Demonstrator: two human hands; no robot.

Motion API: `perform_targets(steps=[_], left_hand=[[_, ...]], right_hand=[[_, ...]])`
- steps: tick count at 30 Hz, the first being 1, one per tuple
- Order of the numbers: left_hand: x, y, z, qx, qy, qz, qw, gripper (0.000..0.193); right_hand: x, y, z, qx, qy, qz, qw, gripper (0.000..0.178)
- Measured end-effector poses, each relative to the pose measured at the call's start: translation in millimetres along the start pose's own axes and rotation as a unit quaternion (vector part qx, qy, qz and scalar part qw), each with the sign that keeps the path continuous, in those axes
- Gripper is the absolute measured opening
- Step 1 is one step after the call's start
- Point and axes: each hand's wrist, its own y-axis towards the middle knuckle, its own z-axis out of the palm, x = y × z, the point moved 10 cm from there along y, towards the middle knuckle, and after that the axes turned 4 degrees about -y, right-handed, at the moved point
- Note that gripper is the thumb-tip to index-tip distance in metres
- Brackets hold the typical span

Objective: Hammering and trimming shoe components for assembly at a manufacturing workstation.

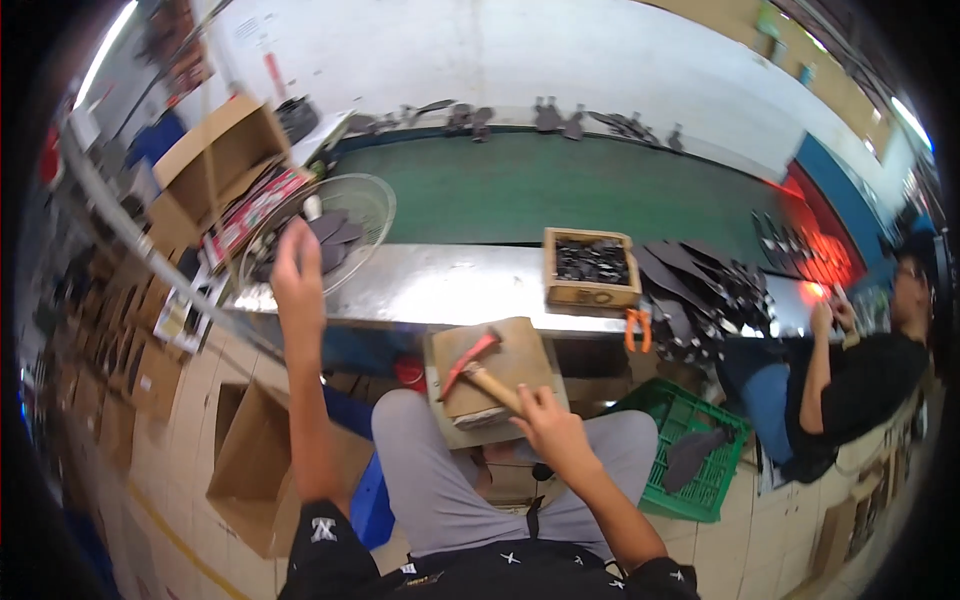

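Observation:
My right hand (553,428) is closed round the wooden handle of a hammer (492,386). Its red head rests on or just over a brown block (515,350) between my knees; contact is hard to judge. My left hand (298,275) is raised at the near side of a round wire-mesh basket (386,215), fingers stretched upward and slightly blurred, with nothing visible in them. Dark grey flat, rounded pieces (338,232) lie in that basket. A small white object (313,207) shows just beyond my fingertips.
A metal ledge (450,275) fronts a green conveyor belt (480,190). On the ledge stand a wooden box (592,293) of small dark parts and a pile of dark pieces (690,285). Orange-handled pliers (637,330) hang there. A green crate (690,500), cartons (245,470) and a seated co-worker (865,385) flank me.

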Motion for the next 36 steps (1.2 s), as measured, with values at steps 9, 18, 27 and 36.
perform_targets(steps=[9, 18, 27, 36], left_hand=[[-45.9, -165.4, 201.0, 0.351, 0.041, 0.067, 0.933, 0.041], [-127.4, -193.4, 238.3, 0.419, -0.081, 0.095, 0.899, 0.038], [-180.0, -165.0, 202.6, 0.217, -0.216, 0.181, 0.935, 0.093], [-125.8, -135.4, 39.8, 0.132, -0.299, 0.026, 0.945, 0.076]], right_hand=[[-95.4, -12.9, -124.3, -0.267, 0.046, 0.068, 0.96, 0.029], [-384.4, 49.2, -186.5, -0.209, -0.21, 0.262, 0.919, 0.041], [-83.5, 94.2, -158.9, -0.129, 0.628, 0.068, 0.765, 0.022], [55.1, 32.3, -135.3, -0.18, 0.334, -0.128, 0.916, 0.087]])
